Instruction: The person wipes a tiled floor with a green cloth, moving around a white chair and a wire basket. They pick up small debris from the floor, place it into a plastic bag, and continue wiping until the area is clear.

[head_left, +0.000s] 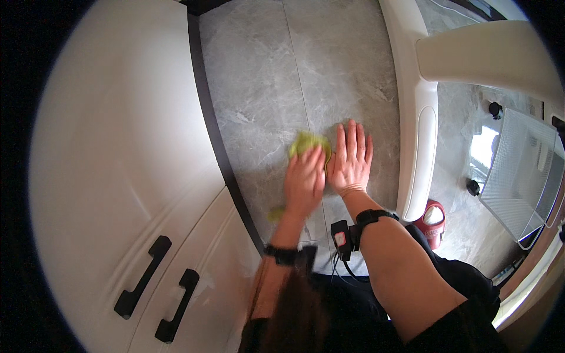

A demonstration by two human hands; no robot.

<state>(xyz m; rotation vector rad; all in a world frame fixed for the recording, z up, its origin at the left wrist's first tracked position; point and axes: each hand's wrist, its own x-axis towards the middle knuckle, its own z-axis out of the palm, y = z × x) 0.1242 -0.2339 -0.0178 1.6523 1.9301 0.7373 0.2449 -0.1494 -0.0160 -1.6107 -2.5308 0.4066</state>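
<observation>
A crumpled yellow-green cloth (307, 140) lies against the grey marbled floor tiles (250, 88). My left hand (305, 179) presses down on it, fingers bent over its near part and slightly blurred. More yellow-green, too smeared to make out, shows beside my left wrist. My right hand (351, 159) rests flat on the tiles just right of the cloth, fingers stretched forward and holding nothing. Its thumb side comes close to the cloth's edge; whether they touch I cannot tell.
White cabinet doors (135, 117) with black handles (144, 276) rise at the left above a dark baseboard. A white furniture leg frame (416, 135) bounds the right side. Beyond it are a wheeled mesh basket (518, 170) and a red slipper (432, 226). Both wrists wear black straps, with cables near the right.
</observation>
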